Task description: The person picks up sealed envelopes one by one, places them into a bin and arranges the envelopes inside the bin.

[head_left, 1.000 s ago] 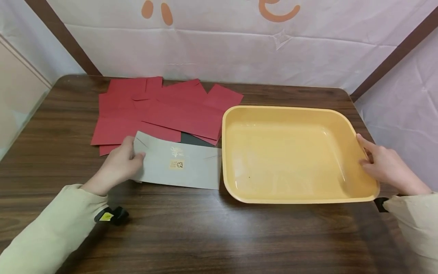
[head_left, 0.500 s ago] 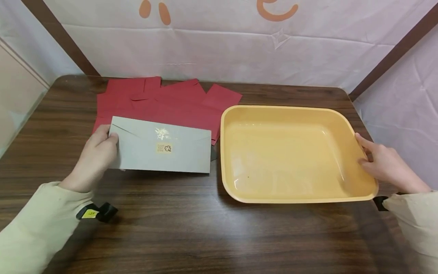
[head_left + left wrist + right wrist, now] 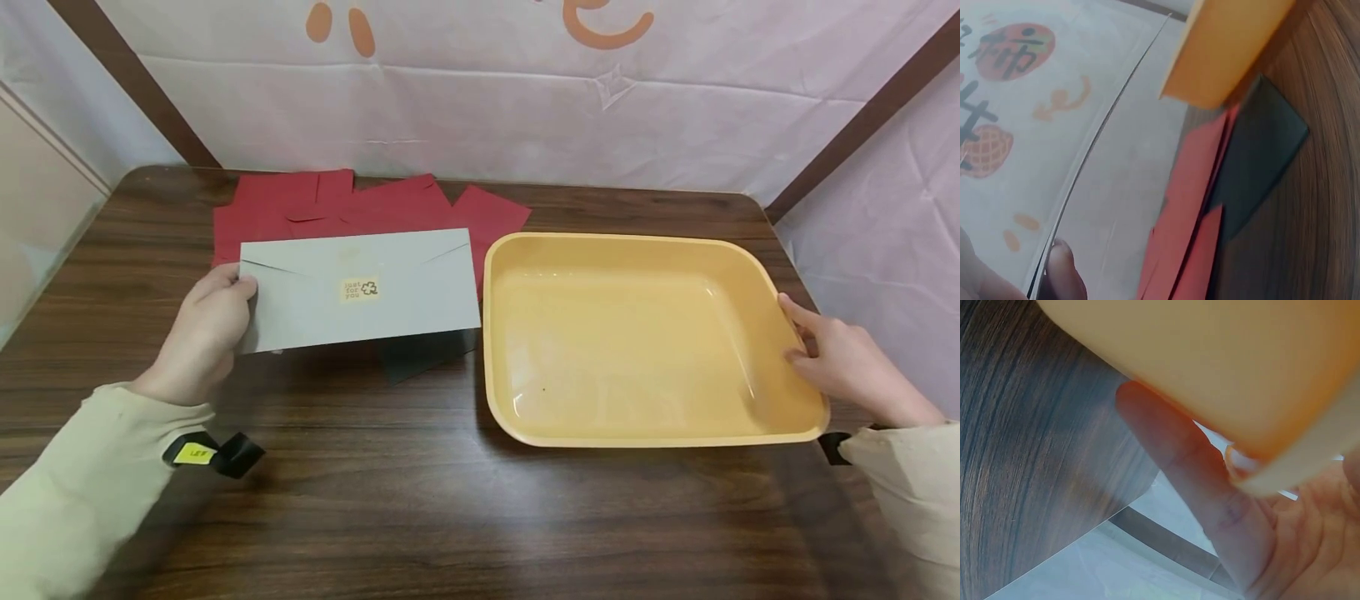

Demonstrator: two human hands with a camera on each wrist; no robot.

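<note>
My left hand (image 3: pixel 210 325) pinches the left short edge of a pale grey envelope (image 3: pixel 420 292). A small "just for you" sticker (image 3: pixel 360 290) marks the envelope's face. It is held up over the table, its right end close to the rim of a yellow tray (image 3: pixel 645 342). In the left wrist view a fingertip (image 3: pixel 1065 272) presses against the envelope (image 3: pixel 1129 169) near its edge. My right hand (image 3: pixel 847 358) grips the tray's right wall. From the right wrist, one finger (image 3: pixel 1179 456) lies along the tray's underside (image 3: pixel 1210 356).
Several red envelopes (image 3: pixel 277 204) lie overlapping at the back left, partly hidden behind the grey one. A dark envelope (image 3: pixel 427 354) sits under them, left of the tray. A printed cloth (image 3: pixel 480 108) hangs behind the wooden table (image 3: pixel 420 517).
My left hand has drawn the grey envelope left and up, away from the tray's left side, and its right end has since tilted upward. The right hand and tray stay put.
</note>
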